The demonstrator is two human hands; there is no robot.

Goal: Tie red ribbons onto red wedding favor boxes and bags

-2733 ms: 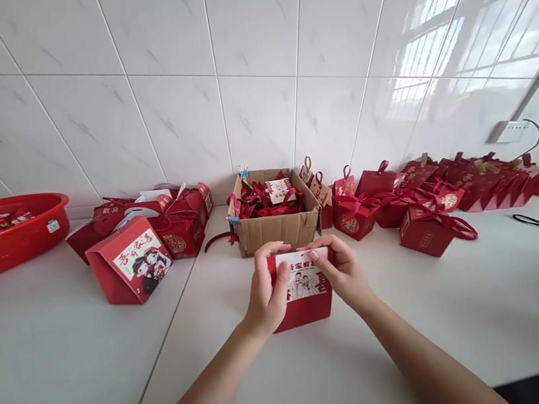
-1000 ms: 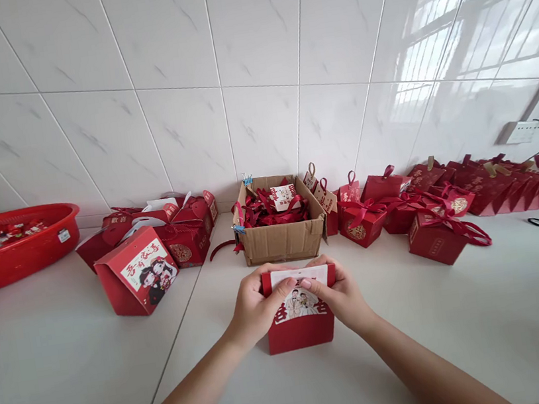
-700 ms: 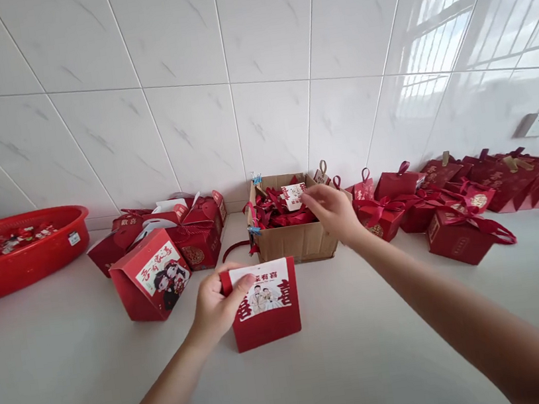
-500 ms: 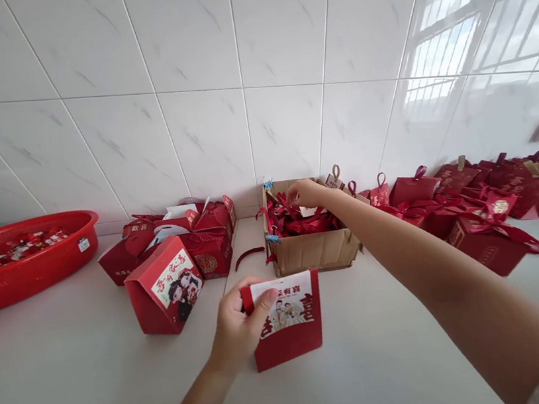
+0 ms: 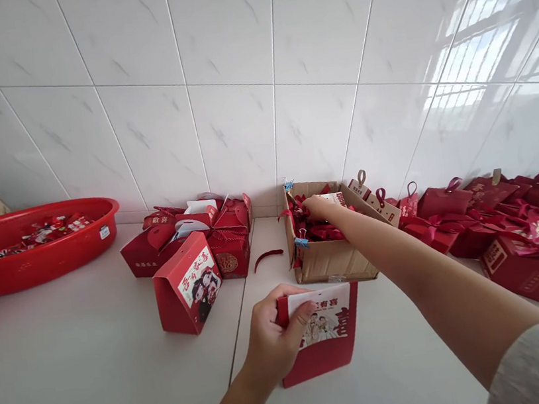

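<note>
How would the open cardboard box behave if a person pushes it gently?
The cardboard box would probably slide rather than tip, since it is low and broad. Its front looks creased, so it may bend. It is perhaps light, as mostly red ribbons show inside.

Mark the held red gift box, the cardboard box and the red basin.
Held red gift box (image 5: 327,329): head view, printed front panel.
Cardboard box (image 5: 339,261): head view, front wall.
Red basin (image 5: 42,265): head view, outer side wall.
</note>
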